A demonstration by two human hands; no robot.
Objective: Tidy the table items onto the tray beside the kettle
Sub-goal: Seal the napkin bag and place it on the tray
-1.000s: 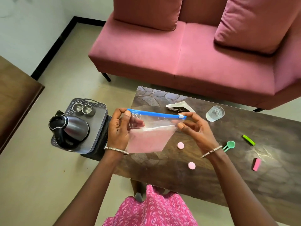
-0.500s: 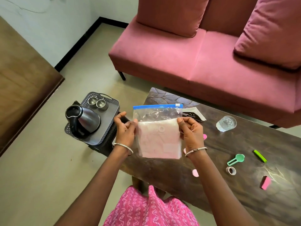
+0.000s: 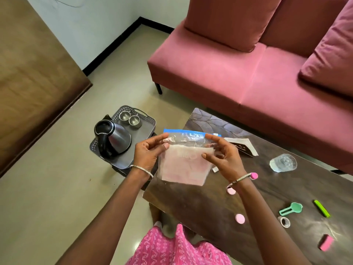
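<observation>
A clear zip bag is held upright in mid-air over the ten o'clock corner of the table, its face turned to the camera. A blue zip strip runs along its top edge, with a small white slider at the two o'clock corner. The upper band is see-through and crinkled with glare. Below it the bag looks milky pink, with a flat pale sheet inside and a faint ring mark near the middle. Its bottom edge hangs free, tilted a little down toward five o'clock.

The left hand pinches the bag's nine o'clock edge, its fingers curled onto the plastic just under the zip. The right hand grips the three o'clock edge, thumb pressed on the front and the other fingers bent behind and above.

At nine o'clock of the bag a grey tray sits on a low dark stand off the table. It bears a steel kettle with a black handle and two small steel cups at its twelve o'clock end.

On the table, at three o'clock of the bag, lie a white paper packet and a clear glass. Toward four and five o'clock are three pink discs, a green scoop, a green clip, a tape ring and a pink block.
</observation>
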